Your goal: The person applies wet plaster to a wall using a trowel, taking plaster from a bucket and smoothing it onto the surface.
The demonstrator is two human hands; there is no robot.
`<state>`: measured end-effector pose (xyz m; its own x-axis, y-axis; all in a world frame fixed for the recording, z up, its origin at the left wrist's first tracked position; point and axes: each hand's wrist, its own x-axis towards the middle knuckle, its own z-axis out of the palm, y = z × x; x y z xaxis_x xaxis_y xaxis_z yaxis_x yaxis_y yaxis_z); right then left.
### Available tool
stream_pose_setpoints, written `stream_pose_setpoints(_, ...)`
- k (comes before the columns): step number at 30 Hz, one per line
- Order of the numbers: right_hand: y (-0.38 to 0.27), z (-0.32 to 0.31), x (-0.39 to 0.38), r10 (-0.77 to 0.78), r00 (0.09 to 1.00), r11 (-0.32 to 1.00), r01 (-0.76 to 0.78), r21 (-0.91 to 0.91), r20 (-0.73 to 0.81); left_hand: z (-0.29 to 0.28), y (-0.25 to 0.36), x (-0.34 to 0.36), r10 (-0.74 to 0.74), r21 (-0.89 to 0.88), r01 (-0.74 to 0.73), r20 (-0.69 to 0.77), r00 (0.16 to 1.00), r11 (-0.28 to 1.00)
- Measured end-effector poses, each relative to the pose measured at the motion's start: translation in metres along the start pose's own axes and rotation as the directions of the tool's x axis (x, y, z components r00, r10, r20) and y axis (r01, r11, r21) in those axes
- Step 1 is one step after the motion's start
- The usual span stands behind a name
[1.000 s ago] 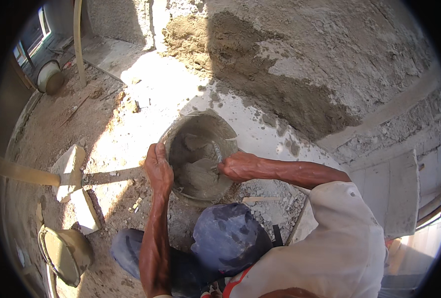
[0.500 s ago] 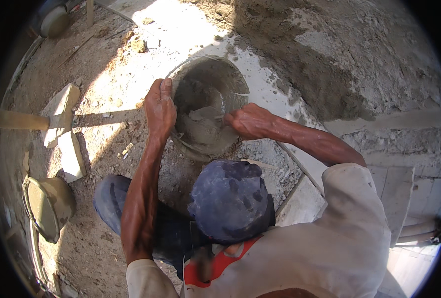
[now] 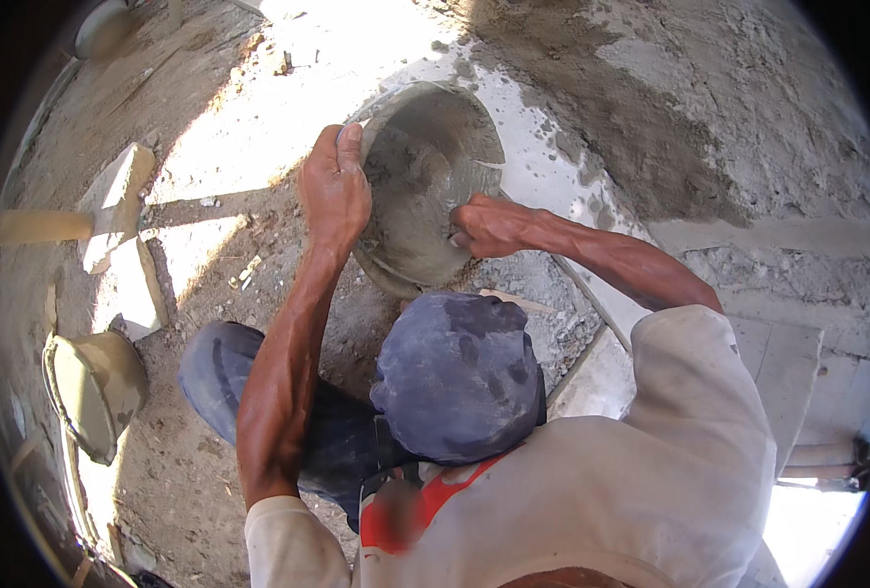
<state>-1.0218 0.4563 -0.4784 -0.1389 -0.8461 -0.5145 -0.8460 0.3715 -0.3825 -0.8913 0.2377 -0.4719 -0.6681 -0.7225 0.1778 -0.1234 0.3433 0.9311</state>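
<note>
My left hand (image 3: 335, 191) is closed on the rim of a cement-caked bucket (image 3: 433, 93), at its left side. My right hand (image 3: 489, 225) is inside the bucket near its right side, fingers curled round something I cannot make out. Wet grey mortar (image 3: 406, 196) coats the inside and bottom. The bucket sits on the rough ground beside a pale slab (image 3: 533, 171), in front of my bent knees in dark trousers (image 3: 455, 377).
At the left lie broken pale blocks (image 3: 112, 235) with a wooden handle (image 3: 38, 227), and a second bucket (image 3: 97, 382). Another container (image 3: 102, 29) is at the top left. A wall with patchy wet render (image 3: 670, 118) rises at top right; boards (image 3: 778, 372) lie at right.
The whole scene has shifted up in the picture as the view moved. The mortar lump in the bucket looks flatter and more spread; my right hand has shifted slightly within it.
</note>
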Motion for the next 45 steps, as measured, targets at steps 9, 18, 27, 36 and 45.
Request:
stream_pose_setpoints(9,-0.016,0.028,-0.036,0.106,0.976,0.827,0.019,0.562,-0.189,-0.020,-0.030,0.025,-0.142,-0.146,0.142,0.006,0.990,0.979)
stream_pose_setpoints(18,-0.018,0.020,-0.020,0.233,0.949,0.918,-0.141,0.371,-0.215,-0.034,-0.034,0.037,-0.266,-0.212,0.264,0.019,0.964,0.941)
stream_pose_setpoints(27,-0.020,-0.033,-0.025,-0.118,0.783,0.963,0.241,0.123,-0.611,-0.043,-0.059,0.049,-0.280,-0.407,0.300,0.110,0.954,0.863)
stream_pose_setpoints(36,0.111,-0.134,-0.122,0.196,0.973,0.201,0.082,0.976,-0.122,-0.058,-0.079,0.059,-0.306,-0.401,0.330,0.126,0.944,0.854)
stream_pose_setpoints(45,0.122,-0.157,-0.280,0.756,0.278,0.553,0.211,0.806,-0.592,-0.052,-0.053,0.051,0.044,0.126,-0.052,0.065,0.997,0.991)
